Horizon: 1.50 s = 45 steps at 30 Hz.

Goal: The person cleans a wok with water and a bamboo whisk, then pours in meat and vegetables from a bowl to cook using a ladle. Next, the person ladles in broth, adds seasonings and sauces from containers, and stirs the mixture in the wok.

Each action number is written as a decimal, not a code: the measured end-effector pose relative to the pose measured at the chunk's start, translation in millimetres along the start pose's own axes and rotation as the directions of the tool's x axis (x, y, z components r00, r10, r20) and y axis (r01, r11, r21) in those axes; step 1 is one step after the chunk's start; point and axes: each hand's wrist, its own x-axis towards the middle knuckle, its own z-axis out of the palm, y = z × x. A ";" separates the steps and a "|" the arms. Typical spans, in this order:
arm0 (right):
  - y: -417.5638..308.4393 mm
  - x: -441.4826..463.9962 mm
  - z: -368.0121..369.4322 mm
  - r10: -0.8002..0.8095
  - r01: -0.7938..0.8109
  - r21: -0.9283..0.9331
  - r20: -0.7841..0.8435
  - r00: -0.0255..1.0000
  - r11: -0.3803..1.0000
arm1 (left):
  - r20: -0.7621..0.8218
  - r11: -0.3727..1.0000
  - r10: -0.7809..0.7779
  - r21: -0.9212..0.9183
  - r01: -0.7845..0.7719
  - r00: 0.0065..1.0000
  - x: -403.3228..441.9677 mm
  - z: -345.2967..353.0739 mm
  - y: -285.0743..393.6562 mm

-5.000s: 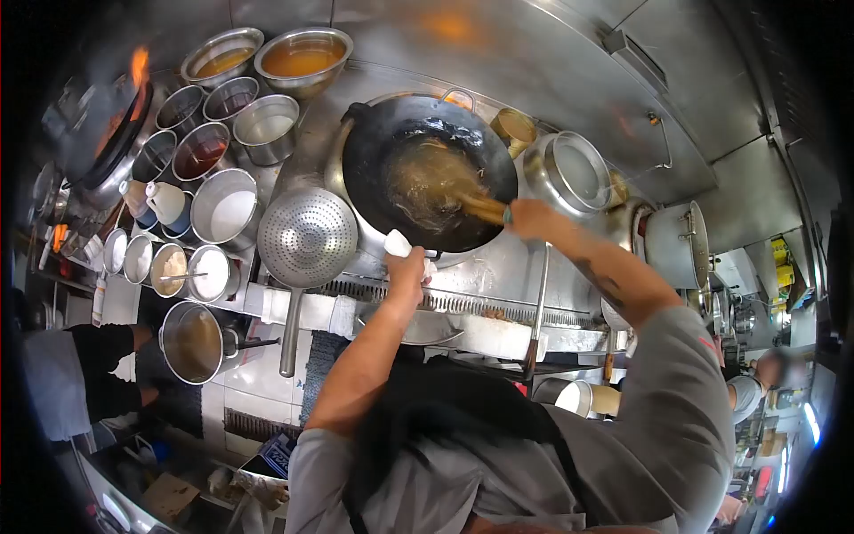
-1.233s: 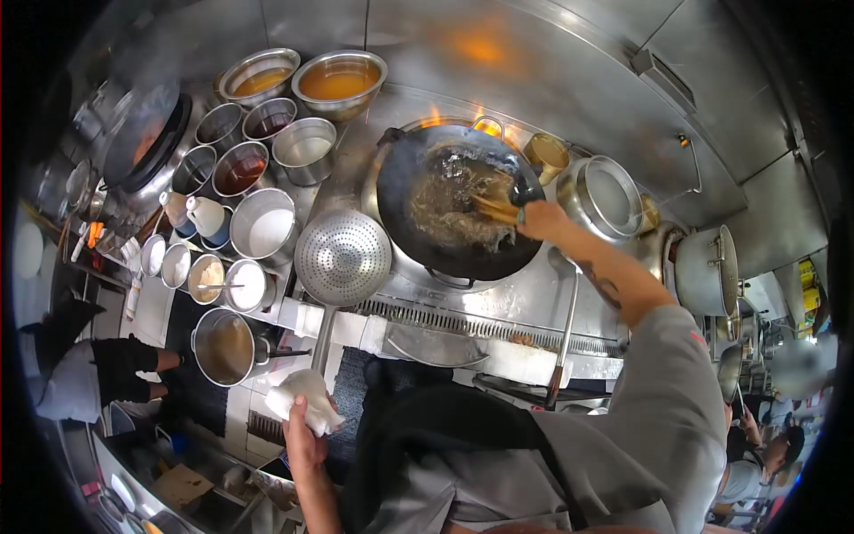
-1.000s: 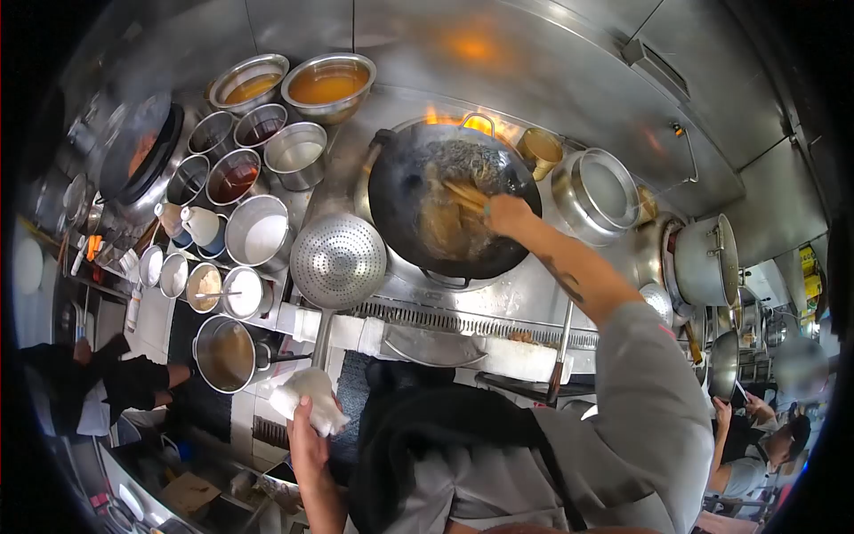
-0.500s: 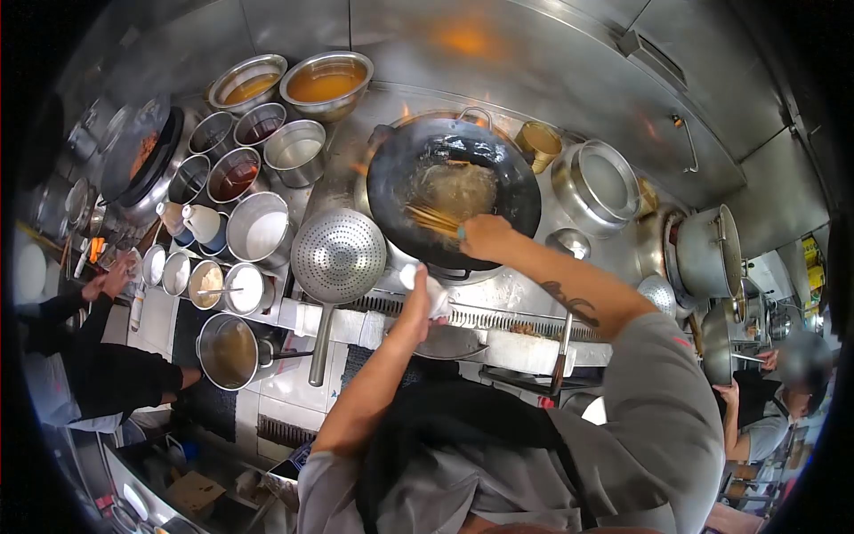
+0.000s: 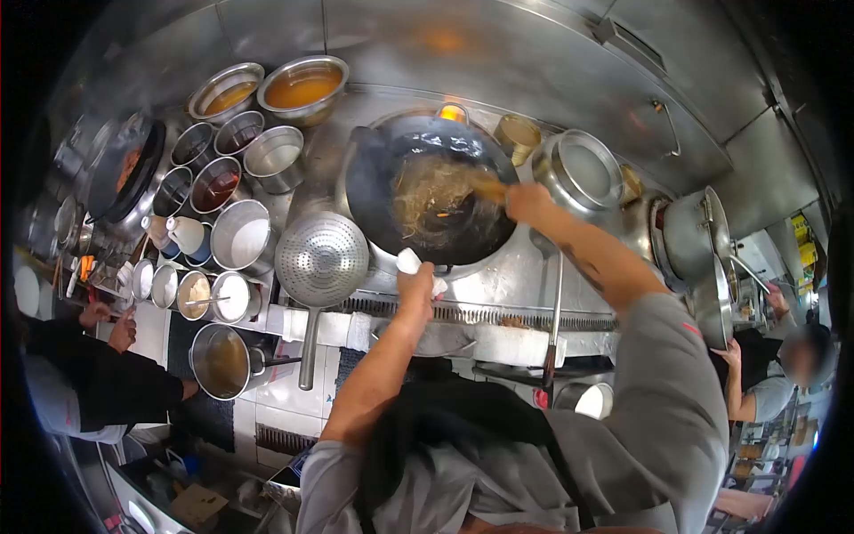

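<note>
The right hand [image 5: 531,206] is closed around a tan bundled brush [image 5: 487,187], its fibres blurred; they slant left from the fist into the wok [image 5: 369,218]. This is a wide, round-bottomed vessel of dark metal, glossy along its far inner wall. Left of that fist, in the wok's hollow, lies a stringy brown mass [image 5: 431,191] in murky liquid, with a small orange piece in it.

The left hand [image 5: 416,289] is closed on a folded white cloth [image 5: 407,260], soft and crumpled, at the wok's near rim. Whether it also clasps the near handle cannot be told.

Just left of the cloth rests a perforated metal strainer [image 5: 320,258], a shallow round bowl dotted with small holes, its smooth handle pointing toward the person. Beyond it and farther left stand cylindrical metal containers, one holding smooth white contents [image 5: 243,238], and two flared steel bowls of amber liquid [image 5: 302,89].

Right of the right hand sits a round steel pot [image 5: 587,169]; below that hand runs a long-handled tool [image 5: 556,311] with a dark grip end. A short red mark [image 5: 692,328] shows on the grey right sleeve. Yellow labels [image 5: 801,233] at far right are too small to read.
</note>
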 end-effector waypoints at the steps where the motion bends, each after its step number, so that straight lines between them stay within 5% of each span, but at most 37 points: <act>1: -1.4 -1.3 14.2 -0.043 0.039 -0.066 -0.069 0.997 0.997 | -0.015 1.000 -0.011 0.007 0.011 1.000 -7.1 1.1 -3.3; 3: -18.2 19.6 36.7 -0.156 0.109 -0.211 -0.224 0.962 0.971 | -0.050 1.000 -0.003 0.015 0.003 0.999 -8.7 2.8 5.1; 4: -39.6 -0.4 17.8 -0.063 0.065 -0.059 0.042 0.997 0.996 | -0.012 1.000 -0.003 0.007 0.003 1.000 -6.2 0.5 5.0; 7: -6.8 -27.3 -6.6 -0.015 0.013 0.158 0.014 1.000 0.987 | 0.018 1.000 0.012 -0.022 -0.012 1.000 -2.8 -2.5 1.5; 8: 27.2 8.0 27.1 -0.021 0.047 0.134 -0.188 0.982 0.990 | -0.013 1.000 0.004 -0.009 -0.004 1.000 -3.6 -1.1 2.3; 11: 11.9 5.0 24.1 0.033 -0.019 0.098 -0.134 0.990 0.995 | -0.010 0.999 0.032 -0.009 -0.032 0.999 3.3 -2.4 -3.2; 12: 16.5 12.6 35.0 0.099 -0.098 0.128 -0.001 0.995 0.987 | 0.029 1.000 0.003 0.015 -0.003 1.000 -0.2 -3.0 2.6; 15: 51.5 10.1 8.8 -0.064 0.062 0.145 0.010 0.998 0.988 | 0.004 0.998 -0.038 0.044 0.038 0.999 2.1 -3.0 3.9; 16: 49.8 26.1 3.0 -0.004 0.006 0.078 -0.033 0.999 0.997 | -0.003 0.997 -0.055 0.058 0.056 0.998 2.4 -2.6 4.6; 20: -29.1 101.4 -7.8 0.047 0.012 0.316 -0.177 0.983 0.949 | 0.004 0.991 -0.076 0.108 0.075 0.997 1.8 -2.4 4.7; 25: -120.9 32.4 -5.8 -0.193 0.223 0.230 -0.147 0.970 0.947 | 0.042 0.990 -0.060 0.129 0.054 0.997 6.7 -5.7 4.0; 31: -54.0 18.8 -17.4 -0.224 0.222 -0.046 -0.055 0.973 0.974 | 0.010 0.987 -0.108 0.122 0.106 0.994 3.0 -3.9 8.3; 34: -52.3 69.2 -33.2 -0.109 0.115 0.100 -0.066 0.992 0.988 | -0.016 0.990 -0.094 0.106 0.095 0.995 4.5 -4.0 6.9; 41: -6.9 7.6 -3.6 -0.160 0.164 0.031 -0.112 0.981 0.986 | 0.053 0.992 -0.096 0.092 0.091 0.994 2.6 -8.2 3.8; 44: 11.4 56.9 -16.2 -0.089 0.087 -0.018 -0.211 0.973 0.996 | 0.037 0.991 -0.092 0.100 0.088 0.995 9.2 -7.2 2.9; 45: 7.7 62.8 -10.5 -0.048 0.065 0.095 -0.173 0.984 0.993 | 0.047 0.990 -0.096 0.110 0.090 0.994 6.9 -9.4 -0.8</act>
